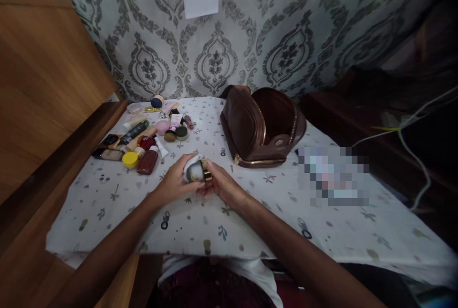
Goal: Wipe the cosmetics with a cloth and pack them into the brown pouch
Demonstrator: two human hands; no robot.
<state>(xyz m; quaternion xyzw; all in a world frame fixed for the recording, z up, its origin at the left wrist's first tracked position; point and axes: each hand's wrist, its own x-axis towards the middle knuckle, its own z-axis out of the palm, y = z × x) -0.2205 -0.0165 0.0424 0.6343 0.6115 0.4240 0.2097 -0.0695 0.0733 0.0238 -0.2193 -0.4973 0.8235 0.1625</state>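
Observation:
Both hands meet over the table just left of centre. Between them is a small bottle [196, 172] with a pale label and a dark and gold end, lying on its side. My left hand [175, 181] is closed round its labelled part. My right hand [223, 185] grips the gold end. Something white [195, 159], perhaps a tissue, shows behind the bottle at my left fingers; its kind is unclear. Beyond my right hand a brown cosmetic bag [243, 122] stands with its zip undone and its mouth wide.
Several cosmetics lie at the left, among them a yellow-lidded jar [130, 159], a dark red bottle [148, 161], a pink sponge [163, 127] and a green tube [135, 132]. A blurred-out item [332, 174] lies right. A wooden panel [46, 69] borders the left; pale cables [422, 155] hang right.

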